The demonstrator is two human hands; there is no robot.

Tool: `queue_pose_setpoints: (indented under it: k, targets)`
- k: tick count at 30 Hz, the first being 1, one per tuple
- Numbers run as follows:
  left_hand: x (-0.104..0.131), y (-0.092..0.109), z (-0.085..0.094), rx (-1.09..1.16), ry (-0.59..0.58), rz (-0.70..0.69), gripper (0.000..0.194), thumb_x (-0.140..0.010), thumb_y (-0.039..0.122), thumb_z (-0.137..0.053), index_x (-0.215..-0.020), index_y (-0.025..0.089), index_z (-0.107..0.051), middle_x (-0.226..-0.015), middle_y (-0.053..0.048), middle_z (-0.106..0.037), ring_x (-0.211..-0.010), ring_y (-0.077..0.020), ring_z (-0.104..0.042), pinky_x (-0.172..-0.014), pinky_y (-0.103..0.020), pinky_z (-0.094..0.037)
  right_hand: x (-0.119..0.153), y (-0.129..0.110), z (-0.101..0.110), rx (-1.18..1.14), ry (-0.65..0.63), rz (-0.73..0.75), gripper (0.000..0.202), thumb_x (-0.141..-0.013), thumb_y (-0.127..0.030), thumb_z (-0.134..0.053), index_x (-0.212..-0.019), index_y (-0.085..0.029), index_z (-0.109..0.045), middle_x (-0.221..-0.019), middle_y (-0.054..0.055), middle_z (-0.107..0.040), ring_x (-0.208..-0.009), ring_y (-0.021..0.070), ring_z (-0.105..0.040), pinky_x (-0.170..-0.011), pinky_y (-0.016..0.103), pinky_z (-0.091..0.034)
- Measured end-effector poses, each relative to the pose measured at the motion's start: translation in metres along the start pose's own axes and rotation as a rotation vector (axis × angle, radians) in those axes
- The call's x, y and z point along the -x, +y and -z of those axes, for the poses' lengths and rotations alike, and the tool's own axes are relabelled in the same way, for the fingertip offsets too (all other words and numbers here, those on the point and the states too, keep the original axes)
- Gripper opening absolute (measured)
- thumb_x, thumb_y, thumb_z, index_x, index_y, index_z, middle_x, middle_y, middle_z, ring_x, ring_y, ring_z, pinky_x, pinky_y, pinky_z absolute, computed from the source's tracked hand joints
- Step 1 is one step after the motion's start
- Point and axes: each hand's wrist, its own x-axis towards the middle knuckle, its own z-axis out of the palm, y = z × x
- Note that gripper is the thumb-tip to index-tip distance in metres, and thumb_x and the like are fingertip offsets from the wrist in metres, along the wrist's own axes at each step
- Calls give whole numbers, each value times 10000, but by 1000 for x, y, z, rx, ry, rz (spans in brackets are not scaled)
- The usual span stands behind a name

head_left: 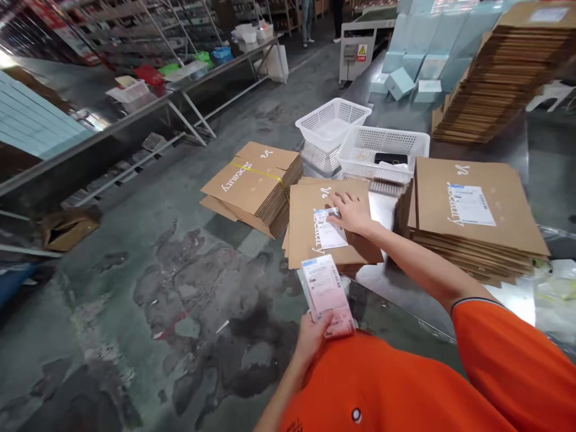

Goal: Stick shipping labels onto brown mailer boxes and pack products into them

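My left hand (312,336) is closed around a stack of printed shipping labels (326,291), held low in front of the orange shirt. A flattened cardboard box (301,210) lies on top of a small pile at the table's near edge. It bears white lettering and a shipping label (330,231). My right hand (351,211) rests on this box with its fingers spread, touching the label's upper right edge. Nothing shows gripped in it.
A labelled stack of flat boxes (517,192) stands right, a strapped bundle (243,186) left. Behind are white plastic baskets (333,117), one holding a dark phone (390,158). Farther back are a tall cardboard stack (499,78), light-blue boxes (427,36) and a long bench (175,99).
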Motion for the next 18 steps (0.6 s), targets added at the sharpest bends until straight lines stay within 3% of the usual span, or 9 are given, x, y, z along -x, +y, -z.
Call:
queue_pose_setpoints:
  k: [3,5,8,10,11,15,18]
  targets:
    - [-19,29,4,175,159,-102,452,-609,394,-859,-907,73,-750,-920,-153,-764,-840,-270,-720,-784,-369,-576,1,-12,-9,-61,-50,163,463,-991,-343,-418,-1389,-131,-523,-1467,149,-489,-1369,293,-410,-1103,463,-346]
    - [-40,54,0,280,225,-149,353,-668,304,-828,-934,89,-743,-990,-146,-762,-863,-239,-723,-785,-334,-579,13,-28,-15,-74,-116,214,499,-993,-378,-414,-1395,-99,-514,-1493,174,-456,-1420,310,-358,-1169,514,-265]
    - [-59,81,-9,327,290,-188,216,-749,182,-750,-946,98,-734,-1025,-131,-760,-860,-200,-727,-795,-299,-579,52,-48,-18,-121,-197,323,616,-968,-466,-469,-1440,-71,-457,-1539,201,-379,-1457,345,-295,-1197,561,-196]
    - [-57,87,-12,289,311,-190,193,-765,159,-726,-946,95,-732,-1012,-122,-764,-840,-196,-728,-804,-303,-580,82,-47,-11,-189,-202,349,578,-966,-465,-477,-1425,-114,-487,-1537,173,-395,-1457,328,-303,-1203,543,-207]
    - [-51,88,-13,250,314,-193,195,-767,170,-726,-946,93,-733,-997,-118,-766,-836,-201,-729,-809,-311,-581,95,-43,-6,-215,-161,255,549,-963,-453,-484,-1406,-130,-510,-1523,169,-418,-1447,330,-323,-1196,547,-224]
    - [-19,93,-21,-22,294,-339,247,-750,283,-756,-927,112,-756,-959,-103,-772,-947,-245,-714,-893,-332,-553,124,-4,31,-402,41,-462,591,-892,-427,-585,-1401,-140,-502,-1394,198,-548,-1269,343,-533,-1081,542,-409]
    - [-10,99,-40,-152,110,-423,300,-707,372,-794,-905,147,-772,-985,-100,-769,-1045,-263,-685,-945,-326,-526,140,37,69,-623,170,-624,649,-818,-426,-660,-1389,-155,-515,-1334,149,-606,-1173,294,-605,-1018,456,-489]
